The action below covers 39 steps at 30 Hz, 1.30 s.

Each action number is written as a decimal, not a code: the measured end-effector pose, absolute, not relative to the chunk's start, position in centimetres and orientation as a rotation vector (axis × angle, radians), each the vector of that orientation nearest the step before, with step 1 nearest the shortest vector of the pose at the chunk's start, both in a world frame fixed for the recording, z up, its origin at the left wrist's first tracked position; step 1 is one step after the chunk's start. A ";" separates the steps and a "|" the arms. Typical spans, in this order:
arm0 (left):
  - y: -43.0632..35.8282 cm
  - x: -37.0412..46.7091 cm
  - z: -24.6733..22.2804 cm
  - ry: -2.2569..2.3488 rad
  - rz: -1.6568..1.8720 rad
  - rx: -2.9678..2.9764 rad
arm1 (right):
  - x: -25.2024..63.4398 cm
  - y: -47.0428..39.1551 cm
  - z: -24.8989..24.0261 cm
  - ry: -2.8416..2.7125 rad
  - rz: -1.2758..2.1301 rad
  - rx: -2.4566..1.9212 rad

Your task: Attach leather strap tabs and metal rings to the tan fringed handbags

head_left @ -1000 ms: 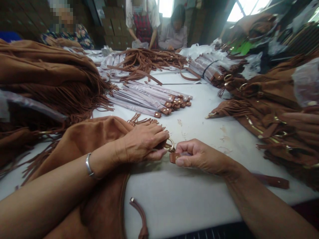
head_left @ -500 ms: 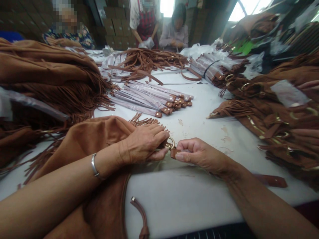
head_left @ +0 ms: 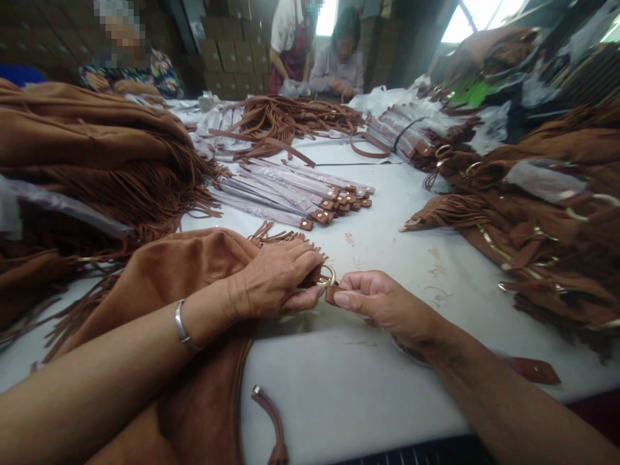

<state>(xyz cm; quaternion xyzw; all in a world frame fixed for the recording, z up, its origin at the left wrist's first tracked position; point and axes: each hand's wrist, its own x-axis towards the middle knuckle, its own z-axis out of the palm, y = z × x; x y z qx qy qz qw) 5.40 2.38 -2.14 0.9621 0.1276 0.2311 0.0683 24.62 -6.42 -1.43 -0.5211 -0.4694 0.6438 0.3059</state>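
A brown suede bag (head_left: 194, 258) with fringe lies under my left forearm. My left hand (head_left: 278, 278) is closed on the edge of this bag, beside a gold ring (head_left: 329, 275). My right hand (head_left: 375, 297) pinches the end of a brown leather strap (head_left: 332, 295) at the ring. Whether the strap end passes fully through the ring is hard to see. Beneath my right forearm, another length of brown strap (head_left: 537, 371) shows on the table. A thin leather cord (head_left: 268, 407) with a metal tip lies near the bag's opening.
Several plastic-wrapped straps (head_left: 290, 187) lie mid-table. Piled fringed bags (head_left: 87, 142) stand at left, and more bags with gold rings (head_left: 523, 239) at right. Loose straps (head_left: 285, 119) and a banded bundle (head_left: 407, 132) lie farther back. Several people are across the table.
Both hands, with the ring and strap end, have shifted very slightly left in view. A person at the back has leaned to the right. The plastic on the right-hand bags has changed shape.
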 end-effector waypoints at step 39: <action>1.1 6.7 -2.9 0.656 0.917 2.998 | 22.9 -5.6 -1.5 -0.698 1.449 -1.227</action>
